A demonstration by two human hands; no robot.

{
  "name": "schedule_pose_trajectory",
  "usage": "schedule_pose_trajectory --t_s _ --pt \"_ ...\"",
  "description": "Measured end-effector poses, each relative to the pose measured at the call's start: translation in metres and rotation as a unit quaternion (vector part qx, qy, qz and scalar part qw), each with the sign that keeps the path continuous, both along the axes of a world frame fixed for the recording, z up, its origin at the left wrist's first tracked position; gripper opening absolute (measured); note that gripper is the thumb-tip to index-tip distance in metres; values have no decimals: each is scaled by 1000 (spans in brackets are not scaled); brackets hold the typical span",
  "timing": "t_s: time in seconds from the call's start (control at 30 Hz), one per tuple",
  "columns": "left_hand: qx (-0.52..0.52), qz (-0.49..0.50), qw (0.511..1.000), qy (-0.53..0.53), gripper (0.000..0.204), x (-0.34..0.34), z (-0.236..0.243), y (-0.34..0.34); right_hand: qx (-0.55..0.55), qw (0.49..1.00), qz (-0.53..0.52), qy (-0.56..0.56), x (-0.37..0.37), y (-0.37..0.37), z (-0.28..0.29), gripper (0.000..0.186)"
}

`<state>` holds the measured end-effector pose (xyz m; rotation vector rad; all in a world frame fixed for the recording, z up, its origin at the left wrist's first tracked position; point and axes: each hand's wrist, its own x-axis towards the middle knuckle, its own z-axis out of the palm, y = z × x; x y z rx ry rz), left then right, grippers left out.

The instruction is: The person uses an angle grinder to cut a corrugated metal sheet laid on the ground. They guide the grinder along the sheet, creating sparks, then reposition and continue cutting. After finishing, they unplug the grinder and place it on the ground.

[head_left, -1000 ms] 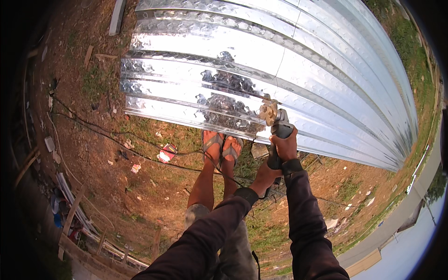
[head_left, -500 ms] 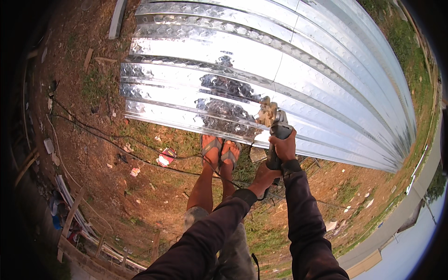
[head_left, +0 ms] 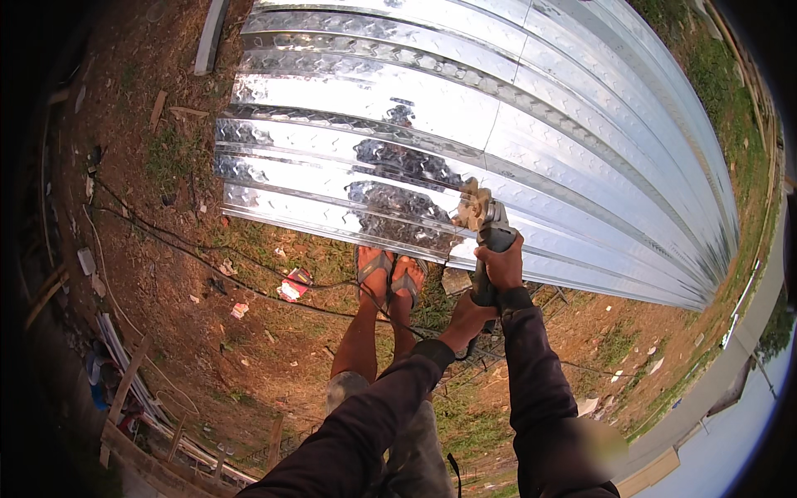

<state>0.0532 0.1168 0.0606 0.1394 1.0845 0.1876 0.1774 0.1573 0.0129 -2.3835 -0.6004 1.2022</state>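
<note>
Metal sheet (head_left: 598, 149): ribbed and gleaming, it sits slightly lower in your view than a second ago.
Sandalled feet (head_left: 375, 270): yours, beside the sheet's near edge.
Left hand (head_left: 469, 320): wrapped around the rear of the grinder (head_left: 496, 239).
Grinder: its head (head_left: 480, 207) stays over practically the same near-edge stretch, suggesting little headway; contact cannot be told.
Right hand (head_left: 503, 262): clasping the body, just behind the head.

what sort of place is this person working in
Probably an outdoor building site or rough work yard: ribbed metal sheeting spreads out under a handheld power tool, the ground is bare earth with patchy grass and litter, and a wooden plank stands out at lower left.
</note>
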Motion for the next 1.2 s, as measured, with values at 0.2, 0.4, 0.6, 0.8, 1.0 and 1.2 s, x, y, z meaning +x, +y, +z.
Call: schedule_pose_trajectory --t_s 0.2,0.4,0.6,0.8,1.0,1.2 --pt "-7 6 1000 -4 34 1 -5 -2 2 1000 4 6 1 0 -2 82" --pt "-15 3 1000 9 36 0 1 3 -16 1000 6 3 1 5 3 82" --pt "-6 -8 1000 -6 32 1 -4 4 -30 999 -9 18 0 12 9 91" --pt "27 36 999 14 33 9 -8 3 -19 1000 -7 10 6 25 16 88" --pt "17 -25 999 -28 27 6 -18 7 6 1000 -15 26 12 31 12 92" --pt "15 9 999 -33 20 10 -21 2 8 1000 -4 5 13 33 14 88"
